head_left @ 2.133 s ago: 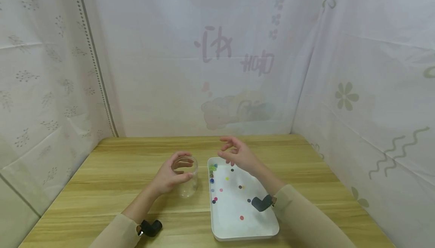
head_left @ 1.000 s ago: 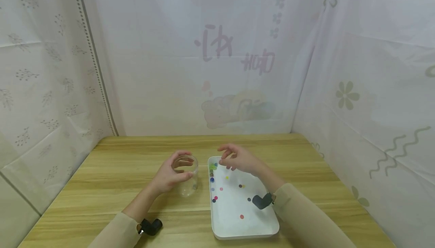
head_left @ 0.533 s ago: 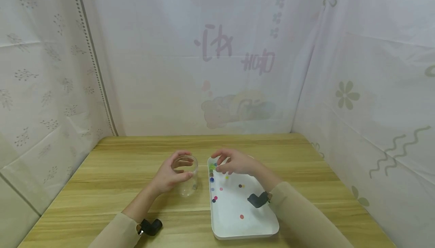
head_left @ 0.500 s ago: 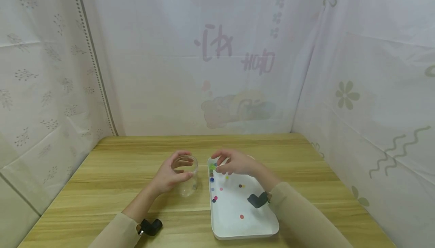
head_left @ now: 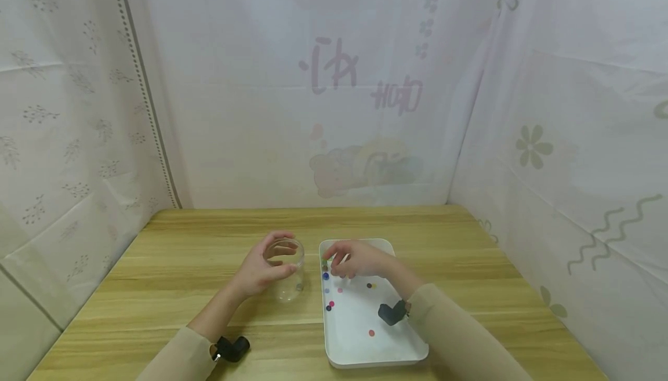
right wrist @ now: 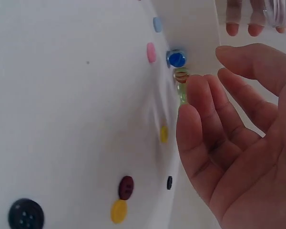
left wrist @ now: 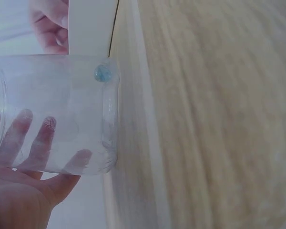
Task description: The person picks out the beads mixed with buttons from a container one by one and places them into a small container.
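Observation:
My left hand [head_left: 261,268] holds a clear jar [head_left: 289,294] upright on the table, its fingers and thumb around the upper part. One bluish marble [left wrist: 103,73] lies at the jar's bottom in the left wrist view. Over the far left part of a white tray [head_left: 376,355] is my right hand [head_left: 360,259], fingers loosely bent, thumb apart, with nothing seen between them. Close to its fingertips, a blue marble [right wrist: 177,58], a striped brown marble [right wrist: 181,75] and green marbles [right wrist: 182,93] line the tray's side wall. The hand partly covers the green ones.
Several small buttons are scattered in the tray, among them a pink button [right wrist: 151,52], a yellow button [right wrist: 164,134], a dark red button [right wrist: 126,187] and an orange-red button [head_left: 371,333]. The wooden table [head_left: 209,236] is bounded by patterned white cloth [head_left: 250,108] at the back and sides.
My right hand has come from beyond the tray's far end down and to the left, over the tray beside the marbles. The left hand and jar have kept their place.

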A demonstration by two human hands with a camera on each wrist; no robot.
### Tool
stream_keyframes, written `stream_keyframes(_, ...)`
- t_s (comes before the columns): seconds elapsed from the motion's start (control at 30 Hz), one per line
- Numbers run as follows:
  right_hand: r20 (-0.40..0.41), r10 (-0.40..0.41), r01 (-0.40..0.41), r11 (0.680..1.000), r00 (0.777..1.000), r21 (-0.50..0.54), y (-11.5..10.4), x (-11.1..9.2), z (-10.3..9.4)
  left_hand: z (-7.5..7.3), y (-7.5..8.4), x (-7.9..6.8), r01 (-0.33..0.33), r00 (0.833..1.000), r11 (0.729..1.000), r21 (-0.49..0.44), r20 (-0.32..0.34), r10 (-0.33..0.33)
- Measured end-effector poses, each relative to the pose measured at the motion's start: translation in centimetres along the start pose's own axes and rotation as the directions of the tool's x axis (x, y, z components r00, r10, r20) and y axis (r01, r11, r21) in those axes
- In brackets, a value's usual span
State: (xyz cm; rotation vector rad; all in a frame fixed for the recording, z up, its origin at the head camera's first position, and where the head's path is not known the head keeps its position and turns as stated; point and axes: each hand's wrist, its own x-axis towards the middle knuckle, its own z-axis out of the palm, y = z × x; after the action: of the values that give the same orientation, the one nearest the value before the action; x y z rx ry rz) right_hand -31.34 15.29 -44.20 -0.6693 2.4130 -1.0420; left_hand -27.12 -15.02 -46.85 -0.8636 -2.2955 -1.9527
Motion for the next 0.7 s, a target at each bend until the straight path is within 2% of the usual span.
stream_keyframes(0.23,0.011,0.031,-0.030,0.999,0.999,-0.031,0.8,0.4,0.9,0.0,0.0,0.0,-0.010,1.000,1.000,-0.008,0.003,0.010)
stream_keyframes(0.7,-0.034,0.044,-0.045,0.999,0.998,-0.026,1.2,0.4,1.7,0.0,0.1,0.0,0.005,1.000,1.000,-0.012,-0.001,-0.005)
